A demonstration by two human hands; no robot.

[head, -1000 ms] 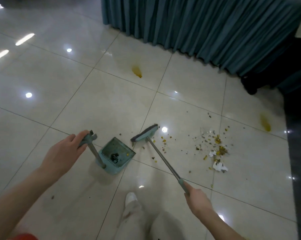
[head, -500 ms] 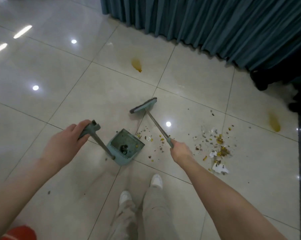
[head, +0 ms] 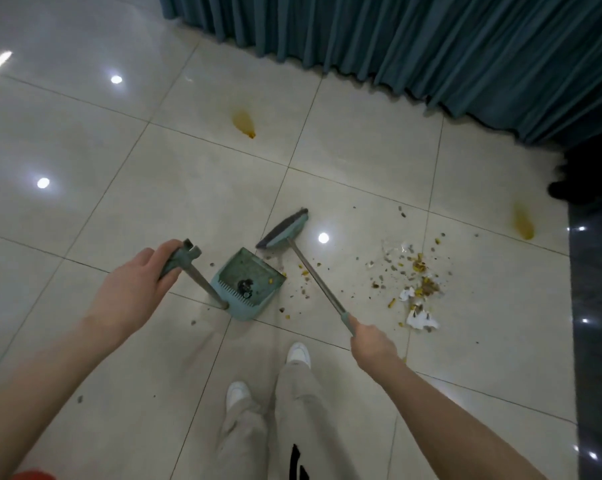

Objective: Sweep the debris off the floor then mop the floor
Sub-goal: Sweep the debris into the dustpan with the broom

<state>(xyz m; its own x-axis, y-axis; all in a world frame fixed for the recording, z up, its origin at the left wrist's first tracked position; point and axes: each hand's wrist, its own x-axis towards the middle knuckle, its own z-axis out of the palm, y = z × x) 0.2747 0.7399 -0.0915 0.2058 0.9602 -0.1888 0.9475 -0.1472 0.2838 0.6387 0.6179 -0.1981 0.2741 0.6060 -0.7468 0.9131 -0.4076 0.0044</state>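
Debris [head: 420, 269] lies scattered right of the dustpan [head: 245, 314] — broom [head: 284, 231] head at its far edge. Left grip [head: 135, 292] curls round the dustpan's handle; right grip [head: 372, 344] clasps the broom's.

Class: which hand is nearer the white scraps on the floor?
Right. The right hand, gripping the broom, sits just left of the white scraps; the left hand is far left, beyond the dustpan.
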